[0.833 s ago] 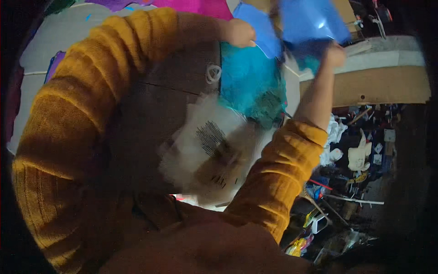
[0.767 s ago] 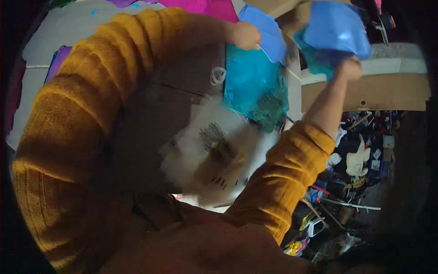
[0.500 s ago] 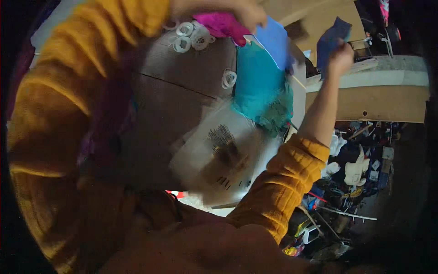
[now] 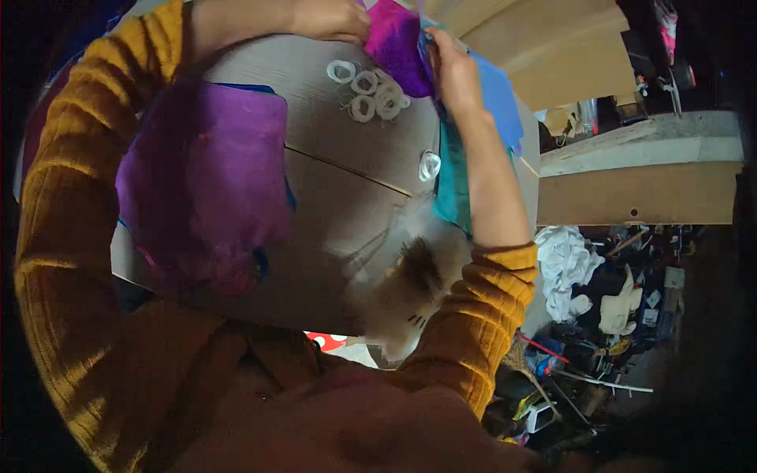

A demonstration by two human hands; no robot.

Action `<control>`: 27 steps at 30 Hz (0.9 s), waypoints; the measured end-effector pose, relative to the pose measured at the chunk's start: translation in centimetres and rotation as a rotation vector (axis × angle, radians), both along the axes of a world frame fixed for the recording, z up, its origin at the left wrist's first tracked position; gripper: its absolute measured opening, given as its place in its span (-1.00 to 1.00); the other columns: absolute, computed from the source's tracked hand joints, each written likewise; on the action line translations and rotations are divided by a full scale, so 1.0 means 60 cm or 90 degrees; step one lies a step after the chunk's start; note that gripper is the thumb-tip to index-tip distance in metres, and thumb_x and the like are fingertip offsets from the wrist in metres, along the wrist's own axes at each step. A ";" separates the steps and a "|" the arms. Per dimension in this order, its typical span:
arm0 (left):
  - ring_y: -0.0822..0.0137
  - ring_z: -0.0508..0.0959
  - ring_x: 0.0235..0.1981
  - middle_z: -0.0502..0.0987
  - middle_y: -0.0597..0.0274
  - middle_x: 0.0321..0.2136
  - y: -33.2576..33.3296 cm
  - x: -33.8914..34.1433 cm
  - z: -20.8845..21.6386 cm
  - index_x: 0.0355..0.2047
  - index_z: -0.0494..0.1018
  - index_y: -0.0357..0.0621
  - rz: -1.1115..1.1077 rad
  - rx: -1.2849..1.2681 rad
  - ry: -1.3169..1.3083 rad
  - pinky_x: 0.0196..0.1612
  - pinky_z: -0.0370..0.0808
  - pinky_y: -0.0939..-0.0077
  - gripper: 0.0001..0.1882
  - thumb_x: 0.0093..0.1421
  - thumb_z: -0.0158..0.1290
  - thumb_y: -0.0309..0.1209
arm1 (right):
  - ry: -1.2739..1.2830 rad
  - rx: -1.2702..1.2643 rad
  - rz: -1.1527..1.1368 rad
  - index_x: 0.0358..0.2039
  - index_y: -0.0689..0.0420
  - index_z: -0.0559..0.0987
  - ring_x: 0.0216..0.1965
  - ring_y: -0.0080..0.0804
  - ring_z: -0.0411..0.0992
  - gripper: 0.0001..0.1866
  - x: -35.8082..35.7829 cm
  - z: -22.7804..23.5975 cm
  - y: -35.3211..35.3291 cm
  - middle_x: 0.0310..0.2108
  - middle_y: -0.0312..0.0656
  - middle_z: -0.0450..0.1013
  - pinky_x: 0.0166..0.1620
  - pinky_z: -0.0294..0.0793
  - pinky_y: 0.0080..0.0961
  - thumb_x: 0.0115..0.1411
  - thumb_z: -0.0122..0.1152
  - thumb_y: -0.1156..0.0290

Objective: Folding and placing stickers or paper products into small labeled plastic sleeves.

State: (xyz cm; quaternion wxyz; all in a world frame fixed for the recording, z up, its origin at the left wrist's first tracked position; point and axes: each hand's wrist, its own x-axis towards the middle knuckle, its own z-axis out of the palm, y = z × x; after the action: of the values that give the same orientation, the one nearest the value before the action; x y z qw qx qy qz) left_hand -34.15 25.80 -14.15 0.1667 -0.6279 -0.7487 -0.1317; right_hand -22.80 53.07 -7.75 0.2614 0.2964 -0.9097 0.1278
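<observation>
A magenta-to-purple piece of cloth (image 4: 400, 49) lies at the far side of the table between my hands. My left hand (image 4: 335, 19) is at its left edge, fingers closed together on it. On its right, my right hand (image 4: 456, 69) pinches a thin blue piece of cloth, which my fingers partly hide. A lighter blue sheet (image 4: 498, 98) lies just right of that hand, and a teal sheet (image 4: 452, 181) shows beside my right forearm. Several white rings of cord (image 4: 386, 96) sit in front of my left hand, with one separate white ring (image 4: 429, 165) nearer the teal sheet.
A stack of purple cloth (image 4: 209, 165) covers the table's left part. Near my right forearm is a blurred, pale clear bag (image 4: 386, 315) with thin dark sticks. Cardboard (image 4: 544, 59) stands at the back right. Assorted clutter (image 4: 607, 315) lies beyond the table's right side.
My right hand has come left from the far right, bringing the blue cloth next to the magenta piece. My left hand has shifted left. The purple stack now shows more fully.
</observation>
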 end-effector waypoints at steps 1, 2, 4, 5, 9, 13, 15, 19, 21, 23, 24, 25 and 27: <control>-0.01 0.59 -0.21 0.61 -0.01 -0.25 0.002 -0.004 -0.004 -0.24 0.58 -0.18 0.017 0.011 0.031 -0.17 0.51 0.21 -0.76 0.18 0.17 -0.29 | 0.005 -0.011 0.026 -0.06 0.12 0.53 -0.36 -0.20 0.45 -0.74 0.006 0.000 -0.014 -0.33 -0.03 0.49 -0.22 0.46 -0.29 0.29 -0.03 0.47; -0.01 0.59 -0.23 0.61 0.00 -0.27 0.005 -0.007 -0.010 -0.27 0.58 -0.18 0.035 0.023 0.062 -0.20 0.51 0.20 -0.77 0.18 0.16 -0.28 | 0.010 -0.022 0.053 -0.06 0.13 0.55 -0.38 -0.24 0.44 -0.74 0.011 0.002 -0.026 -0.35 -0.05 0.49 -0.24 0.46 -0.32 0.28 -0.03 0.48; -0.01 0.60 -0.26 0.61 0.01 -0.29 0.011 -0.016 -0.011 -0.30 0.58 -0.17 0.056 0.039 0.091 -0.23 0.51 0.19 -0.78 0.18 0.15 -0.27 | -0.027 -0.012 0.060 -0.09 0.13 0.56 -0.38 -0.23 0.45 -0.75 0.019 0.015 -0.029 -0.35 -0.05 0.50 -0.24 0.46 -0.34 0.27 0.00 0.49; 0.00 0.60 -0.31 0.61 0.01 -0.35 0.016 -0.020 -0.008 -0.34 0.58 -0.15 0.083 0.042 0.022 -0.26 0.51 0.20 -0.81 0.15 0.15 -0.29 | -0.063 -0.008 0.062 -0.12 0.14 0.58 -0.38 -0.21 0.46 -0.77 0.021 0.023 -0.025 -0.35 -0.04 0.50 -0.25 0.47 -0.36 0.26 0.02 0.50; 0.03 0.59 -0.44 0.60 0.03 -0.49 0.045 -0.024 0.018 -0.44 0.59 -0.10 0.147 0.066 -0.195 -0.36 0.50 0.22 -0.87 0.07 0.15 -0.34 | -0.038 0.036 0.048 -0.18 0.15 0.62 -0.34 -0.14 0.50 -0.80 0.002 0.031 -0.007 -0.31 -0.03 0.52 -0.22 0.49 -0.33 0.20 0.14 0.45; 0.06 0.59 -0.50 0.59 0.07 -0.57 0.051 -0.044 0.029 -0.51 0.59 -0.09 0.160 0.116 -0.288 -0.41 0.49 0.21 -0.89 0.02 0.14 -0.35 | 0.024 0.054 -0.005 -0.22 0.15 0.64 -0.29 -0.06 0.53 -0.78 -0.007 0.026 -0.045 -0.27 -0.01 0.53 -0.19 0.52 -0.25 0.15 0.24 0.35; 0.09 0.61 -0.50 0.60 0.12 -0.57 0.050 -0.043 0.043 -0.55 0.59 -0.11 0.084 0.138 -0.173 -0.43 0.48 0.21 -0.88 0.00 0.14 -0.35 | 0.038 0.054 -0.025 -0.23 0.15 0.64 -0.27 -0.03 0.54 -0.76 -0.001 0.024 -0.081 -0.27 -0.01 0.54 -0.18 0.53 -0.22 0.13 0.27 0.31; 0.12 0.63 -0.48 0.62 0.16 -0.54 0.060 0.057 0.125 -0.50 0.62 -0.05 0.317 0.123 -0.508 -0.42 0.49 0.17 -0.89 -0.05 0.21 -0.34 | 0.001 0.094 -0.166 -0.27 0.18 0.65 -0.24 0.05 0.54 -0.71 0.021 0.011 -0.103 -0.19 0.00 0.53 -0.18 0.57 -0.17 0.07 0.32 0.25; 0.16 0.62 -0.47 0.62 0.18 -0.53 0.051 0.063 0.130 -0.48 0.62 -0.05 0.333 0.135 -0.348 -0.41 0.49 0.20 -0.90 -0.04 0.21 -0.35 | 0.037 0.116 -0.173 -0.32 0.22 0.65 -0.29 0.08 0.54 -0.70 0.013 0.000 -0.124 -0.23 0.05 0.55 -0.22 0.55 -0.14 0.06 0.35 0.24; 0.23 0.61 -0.46 0.63 0.24 -0.51 0.063 0.064 0.124 -0.45 0.62 -0.05 0.325 0.127 -0.035 -0.40 0.48 0.27 -0.91 0.00 0.22 -0.37 | 0.054 0.127 -0.185 -0.34 0.24 0.65 -0.31 0.10 0.54 -0.69 -0.004 -0.014 -0.115 -0.24 0.07 0.56 -0.25 0.55 -0.12 0.06 0.37 0.23; 0.23 0.61 -0.46 0.63 0.24 -0.51 0.066 0.065 0.119 -0.45 0.62 -0.05 0.323 0.126 -0.035 -0.40 0.48 0.27 -0.91 0.00 0.22 -0.37 | -0.022 0.055 -0.212 -0.33 0.22 0.65 -0.37 0.00 0.53 -0.65 -0.017 -0.019 -0.102 -0.29 0.04 0.57 -0.28 0.54 -0.16 0.07 0.37 0.16; 0.15 0.59 -0.36 0.60 0.15 -0.39 0.067 0.068 0.110 -0.39 0.58 -0.12 0.263 0.120 0.044 -0.30 0.49 0.21 -0.84 0.04 0.19 -0.33 | -0.099 -0.017 -0.236 -0.31 0.20 0.65 -0.43 -0.11 0.53 -0.61 -0.027 -0.017 -0.092 -0.34 0.01 0.57 -0.30 0.54 -0.21 0.09 0.37 0.09; -0.01 0.56 -0.17 0.54 -0.02 -0.16 0.067 0.075 0.088 -0.26 0.50 -0.27 0.140 0.104 0.198 -0.11 0.51 0.07 -0.69 0.13 0.12 -0.26 | -0.178 -0.094 -0.261 -0.30 0.18 0.65 -0.49 -0.21 0.52 -0.57 -0.041 -0.016 -0.063 -0.38 -0.02 0.58 -0.33 0.53 -0.25 0.11 0.37 0.02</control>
State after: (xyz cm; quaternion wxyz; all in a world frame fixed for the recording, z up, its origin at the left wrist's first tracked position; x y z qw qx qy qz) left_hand -29.68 29.84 -8.86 0.3438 -0.5395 -0.7650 -0.0744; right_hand -25.24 49.32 -8.69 0.1744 0.0653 -0.9662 0.1781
